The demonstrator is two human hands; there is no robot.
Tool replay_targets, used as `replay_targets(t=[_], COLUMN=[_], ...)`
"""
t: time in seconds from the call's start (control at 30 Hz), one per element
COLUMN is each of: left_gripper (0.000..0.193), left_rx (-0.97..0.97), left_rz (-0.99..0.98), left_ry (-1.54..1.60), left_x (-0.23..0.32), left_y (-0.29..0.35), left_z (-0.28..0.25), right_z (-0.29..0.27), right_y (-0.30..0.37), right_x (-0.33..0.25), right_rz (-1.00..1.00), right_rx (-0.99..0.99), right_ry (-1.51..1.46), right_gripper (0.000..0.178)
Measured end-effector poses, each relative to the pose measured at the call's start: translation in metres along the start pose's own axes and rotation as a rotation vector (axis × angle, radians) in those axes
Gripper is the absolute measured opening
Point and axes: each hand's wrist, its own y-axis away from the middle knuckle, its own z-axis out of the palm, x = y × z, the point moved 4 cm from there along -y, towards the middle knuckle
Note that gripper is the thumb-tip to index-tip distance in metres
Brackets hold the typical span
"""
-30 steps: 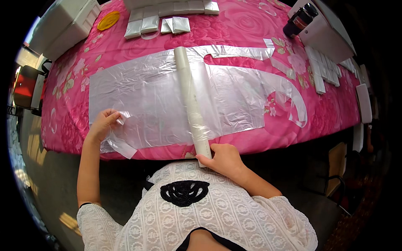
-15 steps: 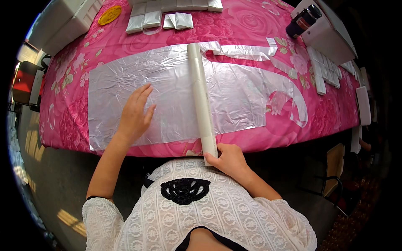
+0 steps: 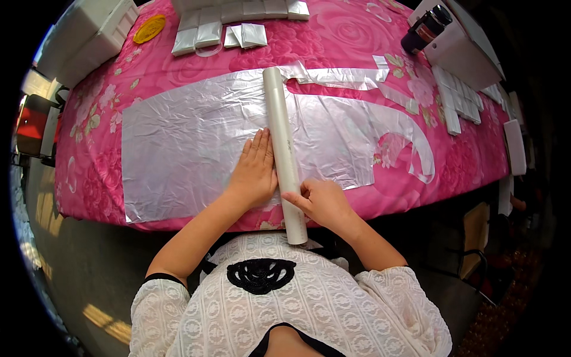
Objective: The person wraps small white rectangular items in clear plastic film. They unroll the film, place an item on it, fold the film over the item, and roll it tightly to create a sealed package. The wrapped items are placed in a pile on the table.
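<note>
A thin, translucent plastic apron (image 3: 178,149) lies spread on the table, wrinkled, with its neck loop and a loose strap toward the right. Across it, running from far to near, rests a long pale tube (image 3: 281,131) whose near end sticks out past the table edge. My left hand (image 3: 254,172) lies flat on the plastic with fingers stretched out, its side against the tube's left edge. At the tube's near part, my right hand (image 3: 324,202) holds on from the right, thumb on top and fingers curled; its fingertips are partly hidden.
A pink flowered cloth (image 3: 333,44) covers the table. Folded plastic packets (image 3: 208,34) sit at the back, with more packets (image 3: 455,101) at the right. A dark bottle (image 3: 425,30) stands by a white box (image 3: 467,50). White foam boxes (image 3: 89,41) and a yellow disc (image 3: 149,28) are far left.
My left hand has moved right, from above the plastic to flat beside the tube. My right hand has slid farther up the tube from its near end. The tube has shifted slightly nearer.
</note>
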Motion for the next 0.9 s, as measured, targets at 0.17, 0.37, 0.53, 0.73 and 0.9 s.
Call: replay_targets(t=[0.17, 0.37, 0.53, 0.73, 0.9], left_gripper=[0.064, 0.063, 0.063, 0.064, 0.064], left_rx=[-0.012, -0.016, -0.056, -0.043, -0.049], left_rz=[-0.004, -0.016, -0.045, -0.038, -0.036], left_ry=[-0.004, 0.023, 0.005, 0.036, 0.032], left_x=[0.0, 0.002, 0.003, 0.004, 0.004], left_y=[-0.002, -0.003, -0.002, -0.001, -0.001], left_z=[0.001, -0.001, -0.004, -0.004, -0.002], right_z=[-0.029, -0.028, -0.052, -0.181, -0.273], right_y=[-0.105, -0.208, -0.23, -0.225, -0.181], right_x=[-0.007, 0.012, 0.036, 0.156, 0.188], right_rz=[-0.006, 0.043, 0.05, 0.043, -0.105], right_rx=[0.124, -0.011, 0.26, 0.719, 0.86], right_ry=[-0.127, -1.121, -1.691, -2.012, -1.887], right_gripper=[0.057, 0.032, 0.024, 0.035, 0.034])
